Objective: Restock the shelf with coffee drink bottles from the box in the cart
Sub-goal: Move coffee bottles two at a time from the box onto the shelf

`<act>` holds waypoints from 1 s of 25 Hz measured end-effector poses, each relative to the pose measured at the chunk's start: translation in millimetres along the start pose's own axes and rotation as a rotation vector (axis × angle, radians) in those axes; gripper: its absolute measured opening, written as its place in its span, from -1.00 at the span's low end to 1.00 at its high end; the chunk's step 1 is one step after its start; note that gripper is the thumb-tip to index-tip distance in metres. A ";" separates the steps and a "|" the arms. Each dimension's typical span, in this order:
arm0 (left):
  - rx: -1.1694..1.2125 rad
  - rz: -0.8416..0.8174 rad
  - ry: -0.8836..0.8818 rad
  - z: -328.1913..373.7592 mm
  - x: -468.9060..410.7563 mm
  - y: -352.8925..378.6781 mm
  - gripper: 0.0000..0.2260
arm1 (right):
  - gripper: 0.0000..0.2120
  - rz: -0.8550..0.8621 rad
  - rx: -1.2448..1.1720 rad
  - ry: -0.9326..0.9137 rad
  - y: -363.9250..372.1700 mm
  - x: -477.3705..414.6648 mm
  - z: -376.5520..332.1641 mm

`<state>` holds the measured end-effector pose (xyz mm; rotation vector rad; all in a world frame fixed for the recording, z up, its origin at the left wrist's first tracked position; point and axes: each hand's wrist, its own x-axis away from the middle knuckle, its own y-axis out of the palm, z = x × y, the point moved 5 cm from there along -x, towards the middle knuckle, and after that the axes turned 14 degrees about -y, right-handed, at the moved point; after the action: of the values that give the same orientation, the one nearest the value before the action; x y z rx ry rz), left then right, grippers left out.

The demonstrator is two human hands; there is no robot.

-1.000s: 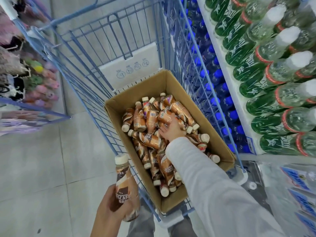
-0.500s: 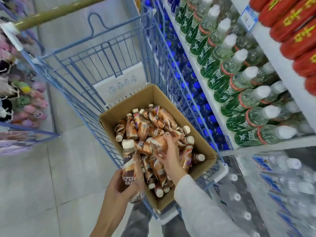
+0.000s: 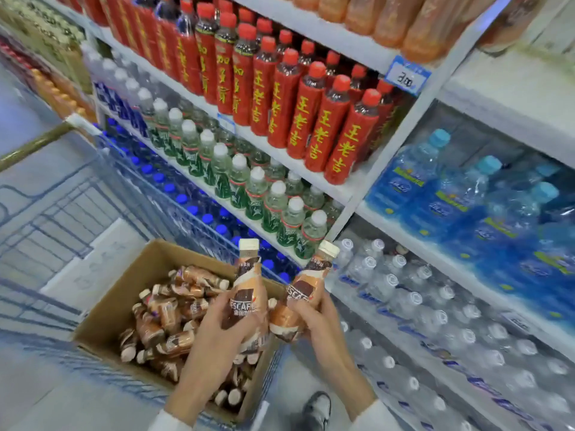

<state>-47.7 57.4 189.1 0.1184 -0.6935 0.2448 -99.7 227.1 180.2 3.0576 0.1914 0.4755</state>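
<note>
My left hand (image 3: pixel 221 332) grips an upright brown coffee drink bottle (image 3: pixel 247 286) with a cream cap. My right hand (image 3: pixel 314 318) grips a second coffee bottle (image 3: pixel 306 287), tilted with its cap up and to the right. Both bottles are held side by side above the right end of the cardboard box (image 3: pixel 124 293). The box sits in the blue wire cart (image 3: pixel 62 213) and holds several more coffee bottles (image 3: pixel 168 318) lying in a heap. The shelf unit (image 3: pixel 401 141) rises right behind the two bottles.
Shelves carry red-labelled bottles (image 3: pixel 280 98) on top, green-labelled clear bottles (image 3: pixel 249 188) below, blue-capped bottles (image 3: pixel 193 209) lower down. To the right are blue packs of water (image 3: pixel 466 197) and small water bottles (image 3: pixel 420 309). My shoe (image 3: pixel 317 409) is on the floor beside the cart.
My right hand has lifted a coffee bottle out of the box and raised it next to the one in my left hand. The view has swung up and right toward the shelves.
</note>
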 end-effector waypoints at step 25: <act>-0.327 -0.310 0.723 301.8 53.5 501.8 -0.64 | -0.68 0.418 0.252 -0.678 -442.9 -25.7 -347.6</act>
<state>-325.7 494.2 467.5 -0.1727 0.0152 -0.1293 -281.1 670.5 477.1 3.2762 -0.4465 -0.6368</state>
